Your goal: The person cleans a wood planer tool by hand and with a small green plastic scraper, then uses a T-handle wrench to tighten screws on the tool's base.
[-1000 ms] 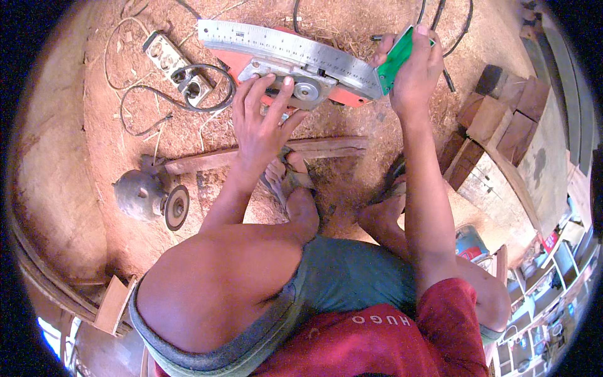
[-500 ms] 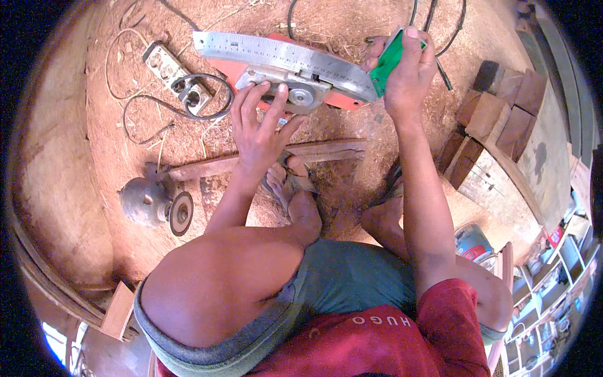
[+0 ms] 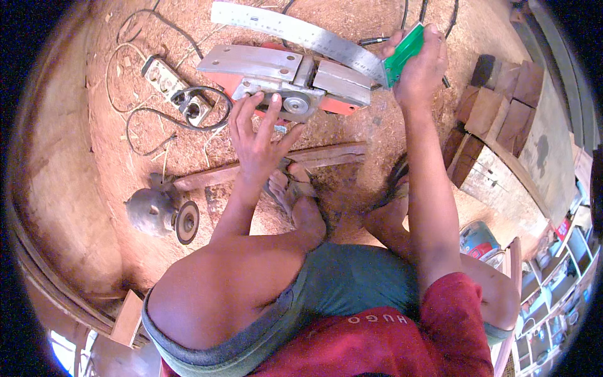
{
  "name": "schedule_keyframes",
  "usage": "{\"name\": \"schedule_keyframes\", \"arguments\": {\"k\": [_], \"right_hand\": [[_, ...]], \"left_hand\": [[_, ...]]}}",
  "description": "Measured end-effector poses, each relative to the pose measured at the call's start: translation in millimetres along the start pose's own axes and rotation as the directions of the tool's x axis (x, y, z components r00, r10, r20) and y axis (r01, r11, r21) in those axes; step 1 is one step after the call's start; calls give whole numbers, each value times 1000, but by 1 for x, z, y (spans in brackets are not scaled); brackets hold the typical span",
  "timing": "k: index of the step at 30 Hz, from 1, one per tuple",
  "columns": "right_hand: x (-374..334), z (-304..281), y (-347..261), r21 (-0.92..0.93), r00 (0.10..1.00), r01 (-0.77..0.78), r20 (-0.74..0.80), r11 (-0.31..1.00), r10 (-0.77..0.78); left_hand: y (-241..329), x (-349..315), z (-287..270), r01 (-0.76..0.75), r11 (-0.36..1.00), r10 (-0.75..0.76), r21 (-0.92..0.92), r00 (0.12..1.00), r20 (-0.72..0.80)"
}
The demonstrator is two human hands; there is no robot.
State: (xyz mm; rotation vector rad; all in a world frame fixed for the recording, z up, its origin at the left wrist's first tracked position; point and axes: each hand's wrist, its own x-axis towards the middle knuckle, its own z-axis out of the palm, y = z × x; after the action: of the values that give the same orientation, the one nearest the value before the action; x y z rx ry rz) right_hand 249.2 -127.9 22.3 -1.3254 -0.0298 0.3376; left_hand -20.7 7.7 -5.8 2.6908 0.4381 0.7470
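An electric hand planer lies with its flat metal sole turned up; its body is orange-red and a round pulley shows on the near side. My left hand grips that near side, fingertips beside the pulley. In my right hand is the green handle of a try square, held between thumb and fingers. The square's long steel blade is marked as a ruler and reaches leftward beyond the planer's far side. Whether its lower end touches the planer I cannot tell.
A power strip with looped cables lies left of the planer. Nearer stands a bench grinder with a disc. A wooden strip crosses the sawdust-covered floor before my feet. Wood blocks are stacked at right, and a paint tin stands by my knee.
The square's blade has lifted off the planer's sole and shifted away to the far side, so the sole now shows. My left hand stays on the planer.
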Motion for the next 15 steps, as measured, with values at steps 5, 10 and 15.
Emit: {"name": "schedule_keyframes", "arguments": {"k": [5,10,15], "right_hand": [[13,-1,12,-5,1000,-7,21,1000,7],[12,5,30,-51,997,3,83,999,2],[11,10,35,-56,994,5,110,998,1]], "left_hand": [[1,3,-3,-8,999,8,-35,1000,10],[3,5,-4,-10,1000,10,-29,1000,17],[1,3,-4,3,1000,-2,-16,1000,10]]}}
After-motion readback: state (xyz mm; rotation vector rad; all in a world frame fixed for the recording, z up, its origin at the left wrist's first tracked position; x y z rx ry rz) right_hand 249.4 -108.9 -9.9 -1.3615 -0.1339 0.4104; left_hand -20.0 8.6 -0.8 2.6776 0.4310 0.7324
